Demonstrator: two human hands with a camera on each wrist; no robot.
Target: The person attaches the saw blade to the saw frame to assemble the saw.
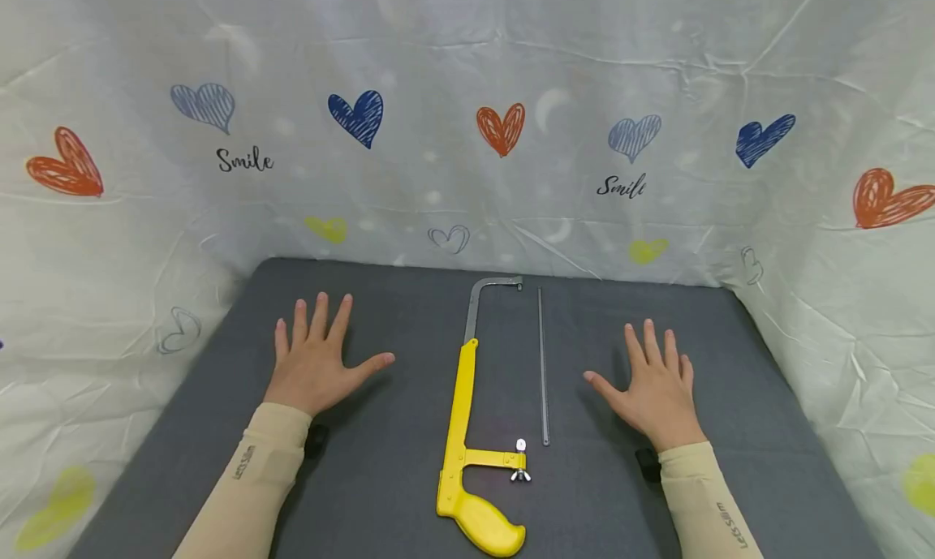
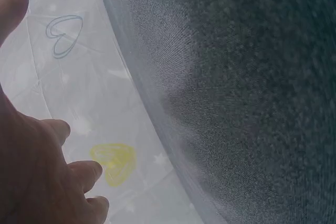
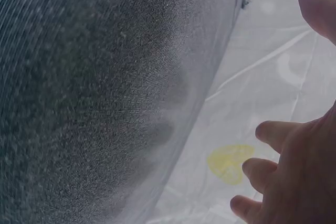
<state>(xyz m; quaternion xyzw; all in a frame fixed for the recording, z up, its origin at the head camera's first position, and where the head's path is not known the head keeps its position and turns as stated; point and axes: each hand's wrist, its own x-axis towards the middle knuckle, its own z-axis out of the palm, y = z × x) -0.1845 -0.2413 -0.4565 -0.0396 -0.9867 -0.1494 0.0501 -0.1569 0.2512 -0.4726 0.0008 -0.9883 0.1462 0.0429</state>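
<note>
A yellow-handled hacksaw frame [image 1: 460, 413] lies on the grey table, its handle toward the near edge and its bare metal arm toward the back. No blade spans the frame. A thin saw blade [image 1: 544, 372] lies just to its right, roughly parallel to it. At the frame's near arm sits a wing nut [image 1: 520, 475]. My left hand [image 1: 314, 368], fingers spread, is over the table left of the frame and holds nothing. To the right of the blade, my right hand [image 1: 653, 393] is likewise spread and holds nothing. Both wrist views show only fingers, tabletop and curtain.
The dark grey tabletop [image 1: 394, 478] reaches back to a white curtain [image 1: 424, 186] printed with hearts and "Smile" lettering. The curtain also hangs along the left and right sides. Light sleeves cover both forearms.
</note>
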